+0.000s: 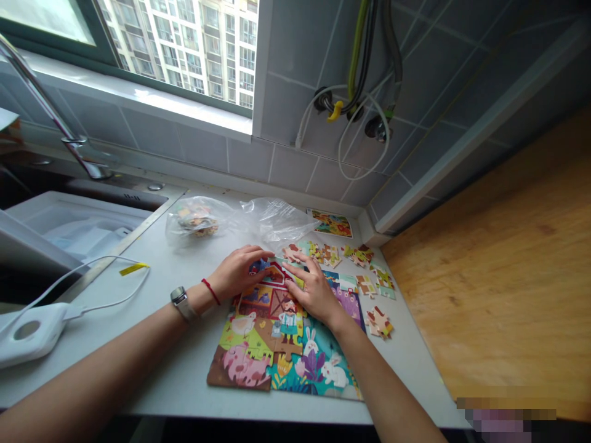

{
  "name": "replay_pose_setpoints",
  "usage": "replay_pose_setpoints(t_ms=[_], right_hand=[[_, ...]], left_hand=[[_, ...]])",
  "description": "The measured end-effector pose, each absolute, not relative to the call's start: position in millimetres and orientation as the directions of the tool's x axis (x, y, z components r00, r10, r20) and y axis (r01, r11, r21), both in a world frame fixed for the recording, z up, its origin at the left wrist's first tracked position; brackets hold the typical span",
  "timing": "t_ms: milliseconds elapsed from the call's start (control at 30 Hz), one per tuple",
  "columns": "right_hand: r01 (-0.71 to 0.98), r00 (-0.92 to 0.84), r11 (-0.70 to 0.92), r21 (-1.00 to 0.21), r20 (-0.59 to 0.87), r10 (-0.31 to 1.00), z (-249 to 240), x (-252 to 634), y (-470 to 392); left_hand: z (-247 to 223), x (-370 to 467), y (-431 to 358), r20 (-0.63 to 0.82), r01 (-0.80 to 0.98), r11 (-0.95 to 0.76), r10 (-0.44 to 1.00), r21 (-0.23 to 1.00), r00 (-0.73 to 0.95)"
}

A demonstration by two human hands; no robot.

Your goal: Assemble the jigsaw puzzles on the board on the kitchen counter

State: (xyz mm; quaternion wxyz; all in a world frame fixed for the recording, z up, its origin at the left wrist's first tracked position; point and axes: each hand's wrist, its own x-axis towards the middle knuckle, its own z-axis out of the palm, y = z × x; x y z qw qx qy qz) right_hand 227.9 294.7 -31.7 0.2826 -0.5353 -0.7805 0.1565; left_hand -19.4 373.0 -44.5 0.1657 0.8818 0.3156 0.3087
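Note:
A farm-scene jigsaw puzzle [286, 344] lies on the white counter, joined over most of its area, with a pig, rabbits and a farmer showing. At its upper left my left hand [242, 269] rests over the red barn roof, fingers bent and pointing right. My right hand [314, 288] lies just to the right, fingers spread, with fingertips touching the roof pieces from the other side. The fingertips of both hands press on pieces near the puzzle's top edge. Loose pieces [379, 322] lie along the right side, and more [323, 252] sit behind the puzzle.
Behind my left hand is a clear plastic bag [277, 218] with pieces inside. A picture card [331, 223] lies at the back. A sink [83, 184] with a faucet [69, 132], plus a white device [32, 335] with a cable, are on the left. A wooden panel [498, 264] borders the right.

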Motion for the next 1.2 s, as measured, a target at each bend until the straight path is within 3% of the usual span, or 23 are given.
replay_pose_setpoints(t_ms=[733, 1200], right_hand=[[0.762, -0.321, 0.381, -0.524, 0.206, 0.925, -28.5, 226.8, 292.5], [0.784, -0.358, 0.407, -0.469, 0.194, 0.913, -30.3, 226.8, 292.1]], left_hand=[[-47.5, -22.3, 379.4, 0.436, 0.408, -0.805, 0.581, 0.431, 0.687], [-49.1, -22.7, 379.9, 0.43, 0.408, -0.789, 0.599, 0.459, 0.675]])
